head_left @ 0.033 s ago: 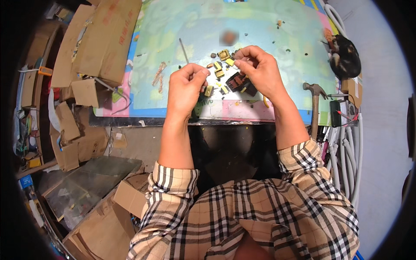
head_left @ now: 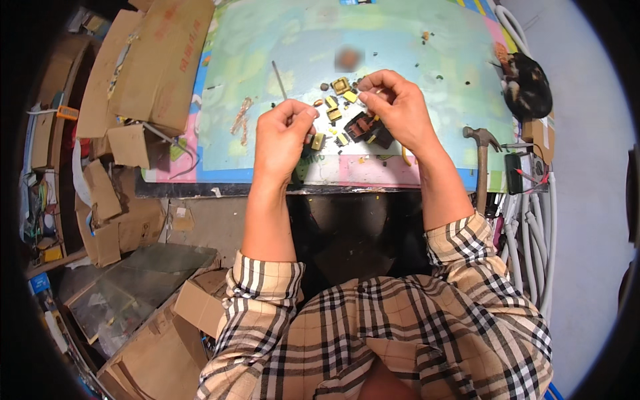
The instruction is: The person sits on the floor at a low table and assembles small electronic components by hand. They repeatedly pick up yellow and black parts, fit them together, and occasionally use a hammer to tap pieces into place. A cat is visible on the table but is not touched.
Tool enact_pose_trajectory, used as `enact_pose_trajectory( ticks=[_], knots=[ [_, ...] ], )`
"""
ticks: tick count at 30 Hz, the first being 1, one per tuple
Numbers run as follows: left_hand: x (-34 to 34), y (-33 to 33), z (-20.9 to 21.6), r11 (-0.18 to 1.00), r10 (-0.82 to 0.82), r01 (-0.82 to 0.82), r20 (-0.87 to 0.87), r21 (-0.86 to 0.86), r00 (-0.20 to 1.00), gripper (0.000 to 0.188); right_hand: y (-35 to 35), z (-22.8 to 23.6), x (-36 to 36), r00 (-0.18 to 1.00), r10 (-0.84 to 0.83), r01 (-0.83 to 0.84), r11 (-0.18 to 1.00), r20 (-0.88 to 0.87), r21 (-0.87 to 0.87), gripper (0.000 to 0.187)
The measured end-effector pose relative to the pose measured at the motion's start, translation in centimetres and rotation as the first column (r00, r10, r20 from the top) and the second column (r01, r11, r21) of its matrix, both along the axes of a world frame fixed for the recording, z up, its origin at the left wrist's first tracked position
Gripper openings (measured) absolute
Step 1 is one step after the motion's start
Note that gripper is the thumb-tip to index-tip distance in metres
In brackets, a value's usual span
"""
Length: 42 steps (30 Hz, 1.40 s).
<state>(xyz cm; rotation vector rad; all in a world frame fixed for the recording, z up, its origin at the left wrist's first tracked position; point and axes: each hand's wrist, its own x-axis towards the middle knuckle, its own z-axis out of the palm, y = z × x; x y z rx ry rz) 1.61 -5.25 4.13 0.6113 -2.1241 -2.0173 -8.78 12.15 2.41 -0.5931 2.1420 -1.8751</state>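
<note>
My left hand [head_left: 281, 137] is raised over the near part of the table, thumb and fingers pinched together. Opposite it, my right hand [head_left: 398, 107] pinches in the same way. Whatever lies between either set of fingertips is too small to make out. Between and below the hands are several small yellow-and-dark blocks that look like transformers [head_left: 334, 114]. A square brassy piece [head_left: 341, 85] lies beyond them. A larger dark part with reddish-brown sections [head_left: 361, 126] sits close to my right hand, which partly hides that side of the group.
A thin dark rod [head_left: 279, 80] and a bundle of copper wire [head_left: 241, 121] lie left of my hands. At the right edge are a claw hammer [head_left: 483, 157], a dark rounded heap [head_left: 529, 87] and grey tubes [head_left: 535, 247]. Cardboard boxes [head_left: 157, 67] stand at left.
The whole view has shifted slightly, with the table and its parts a little further left. Both hands keep their pinched pose.
</note>
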Motion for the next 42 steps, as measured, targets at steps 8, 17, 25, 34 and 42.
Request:
enact_pose_trajectory(
  ticks=[8,17,25,34,42],
  knots=[
    [0.3,0.0,-0.2,0.999,0.001,0.001,0.027,-0.052,1.0,0.014,1.6,0.8,-1.2,0.904,0.19,-0.002,0.898,0.383,-0.441,0.012],
    [0.2,-0.4,-0.9,1.0,0.014,-0.014,-0.037,0.017,0.999,0.012,2.6,2.3,0.4,0.523,0.809,-0.757,0.585,0.269,-0.291,0.027],
    [-0.4,0.1,-1.6,0.954,0.068,-0.042,-0.077,0.297,0.995,0.016,0.8,1.1,2.3,0.513,0.852,-0.858,0.509,0.099,0.065,0.025],
    [-0.3,0.6,-0.8,0.963,0.051,-0.027,-0.083,0.267,0.995,0.013,1.1,0.5,1.2,0.868,0.393,-0.483,0.81,0.304,0.332,0.026],
    [-0.4,0.9,-0.9,0.971,-0.026,0.046,-0.089,0.234,0.996,0.015,4.1,2.9,-0.8,0.698,0.615,-0.502,0.785,0.367,-0.362,0.026]
  ],
)
